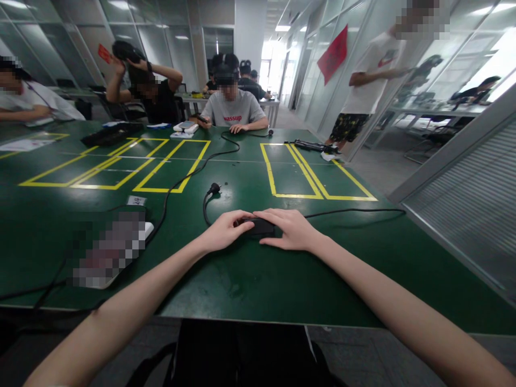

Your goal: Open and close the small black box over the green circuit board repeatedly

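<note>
Black adapter [263, 228] held between both hands [296, 228]; dark tray [108, 135] beyond, contents unclear.

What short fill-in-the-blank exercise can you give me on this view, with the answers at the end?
1. The block between the left hand and the right hand is ____ in colour.
2. Of left and right, the plug lies on the block's ____ side in the picture.
3. The tape outlines on the tabletop are ____ in colour.
4. The red word on the grey shirt across the table reads ____.

Missing words: black; left; yellow; wassup.
</note>
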`<state>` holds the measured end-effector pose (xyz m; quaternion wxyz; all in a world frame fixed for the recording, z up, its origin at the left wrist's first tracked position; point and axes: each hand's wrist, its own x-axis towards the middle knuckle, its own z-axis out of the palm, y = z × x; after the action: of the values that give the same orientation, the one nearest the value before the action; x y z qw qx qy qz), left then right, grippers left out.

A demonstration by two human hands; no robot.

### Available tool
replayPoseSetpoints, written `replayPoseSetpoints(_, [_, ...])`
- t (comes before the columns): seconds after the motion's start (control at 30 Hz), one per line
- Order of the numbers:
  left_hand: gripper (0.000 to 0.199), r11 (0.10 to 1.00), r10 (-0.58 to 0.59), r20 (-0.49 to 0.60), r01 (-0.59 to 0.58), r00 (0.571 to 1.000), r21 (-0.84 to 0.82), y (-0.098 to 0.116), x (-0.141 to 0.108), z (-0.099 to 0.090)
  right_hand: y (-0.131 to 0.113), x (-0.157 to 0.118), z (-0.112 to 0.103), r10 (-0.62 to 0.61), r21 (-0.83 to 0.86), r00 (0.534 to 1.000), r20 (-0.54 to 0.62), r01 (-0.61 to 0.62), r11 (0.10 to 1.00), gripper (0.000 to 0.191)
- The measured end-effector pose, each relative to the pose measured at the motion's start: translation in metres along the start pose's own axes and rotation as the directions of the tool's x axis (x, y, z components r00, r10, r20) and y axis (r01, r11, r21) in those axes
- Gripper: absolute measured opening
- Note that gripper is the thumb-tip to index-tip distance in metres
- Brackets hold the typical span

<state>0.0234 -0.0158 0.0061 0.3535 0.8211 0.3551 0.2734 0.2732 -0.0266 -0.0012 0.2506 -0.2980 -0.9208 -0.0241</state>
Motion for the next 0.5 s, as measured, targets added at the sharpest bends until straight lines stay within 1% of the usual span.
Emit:
replayPoseSetpoints(0.03, [0.035,0.999,0.023,-0.024,-0.021,0.999,0.045,-0.001,-0.001,0.001,-0.001,0.001,0.001,0.060,0.051,0.998,0.014,-0.061,0.997,0.047])
replayPoseSetpoints(0.1, [0.032,0.988,0.072,-0.043,-0.066,0.996,0.142,-0.002,-0.003,0.003,-0.004,0.002,0.003,0.174,0.141,0.984,0.032,-0.177,0.974,0.035])
replayPoseSetpoints(0.17, [0.031,0.972,0.098,-0.035,-0.088,0.995,0.218,-0.003,-0.004,0.006,-0.006,0.003,0.006,0.242,0.197,0.970,0.033,-0.243,0.950,0.031])
replayPoseSetpoints(0.3, [0.031,0.951,0.084,-0.036,-0.069,0.996,0.301,-0.003,-0.003,0.011,-0.007,0.004,0.009,0.273,0.205,0.962,-0.010,-0.265,0.942,0.033])
replayPoseSetpoints(0.4, [0.031,0.958,0.085,-0.042,-0.070,0.995,0.277,-0.001,-0.002,0.011,-0.005,0.004,0.008,0.274,0.165,0.962,-0.011,-0.269,0.949,0.038])
replayPoseSetpoints(0.5, [0.031,0.965,0.055,-0.051,-0.040,0.997,0.259,-0.001,-0.001,0.010,-0.004,0.005,0.007,0.275,0.095,0.961,0.014,-0.275,0.957,0.034])
